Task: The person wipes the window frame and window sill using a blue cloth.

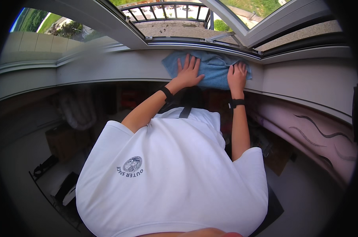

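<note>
A blue terry cloth (213, 70) lies spread and creased on the white windowsill (113, 65) below the open window. My left hand (188, 72) rests flat on the cloth's left part, palm down, with its fingers apart. On the cloth's right part, my right hand (237, 75) has its fingers close together and curled over a bunched fold. Each wrist wears a black band.
An open window sash (253, 32) leans at the upper right, held by a metal stay (221, 36). Beyond the frame stands a dark metal railing (167, 11). A pink panel with dark wavy lines (309, 127) is at the right, and a cardboard box (63, 142) at the lower left.
</note>
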Motion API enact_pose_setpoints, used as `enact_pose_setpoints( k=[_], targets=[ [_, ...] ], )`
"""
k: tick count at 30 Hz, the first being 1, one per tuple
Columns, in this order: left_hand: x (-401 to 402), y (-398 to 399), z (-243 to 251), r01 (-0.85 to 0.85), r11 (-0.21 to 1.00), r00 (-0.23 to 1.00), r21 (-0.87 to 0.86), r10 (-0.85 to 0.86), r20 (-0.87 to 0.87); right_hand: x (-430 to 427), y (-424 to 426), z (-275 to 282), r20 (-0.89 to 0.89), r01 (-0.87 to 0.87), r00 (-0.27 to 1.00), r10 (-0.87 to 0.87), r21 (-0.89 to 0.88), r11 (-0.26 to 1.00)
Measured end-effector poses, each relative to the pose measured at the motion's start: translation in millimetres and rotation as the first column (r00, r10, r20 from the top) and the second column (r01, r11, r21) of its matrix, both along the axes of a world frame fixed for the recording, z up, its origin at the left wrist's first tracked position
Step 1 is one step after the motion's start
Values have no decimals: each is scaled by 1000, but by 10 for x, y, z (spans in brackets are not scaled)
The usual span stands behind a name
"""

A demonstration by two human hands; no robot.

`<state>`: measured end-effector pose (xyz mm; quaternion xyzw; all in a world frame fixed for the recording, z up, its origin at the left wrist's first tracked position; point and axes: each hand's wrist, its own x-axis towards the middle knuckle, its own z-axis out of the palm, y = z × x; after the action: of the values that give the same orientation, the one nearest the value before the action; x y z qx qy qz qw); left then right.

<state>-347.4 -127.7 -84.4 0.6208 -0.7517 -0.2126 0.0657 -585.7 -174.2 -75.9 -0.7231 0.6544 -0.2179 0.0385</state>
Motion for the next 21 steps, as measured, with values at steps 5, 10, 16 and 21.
enact_pose_setpoints(
  k=[5, 10, 16, 21],
  targets=[
    [68, -18, -121, 48, 999, 999, -18, -48, 16, 395, 466, 24, 104, -312, 945, 311, -4, 950],
    [154, -23, -110, 112, 994, 991, -9, -112, -77, -237, 471, 28, 3, -180, 984, 180, 73, 981],
    [-195, -175, 91, 90, 979, 996, 182, -86, -29, -224, -82, 21, -57, 91, 995, -85, 108, 990],
    [-193, -113, -43, 98, 993, 995, 69, -97, -16, -30, 311, -26, 11, -222, 975, 222, 84, 971]
  ],
)
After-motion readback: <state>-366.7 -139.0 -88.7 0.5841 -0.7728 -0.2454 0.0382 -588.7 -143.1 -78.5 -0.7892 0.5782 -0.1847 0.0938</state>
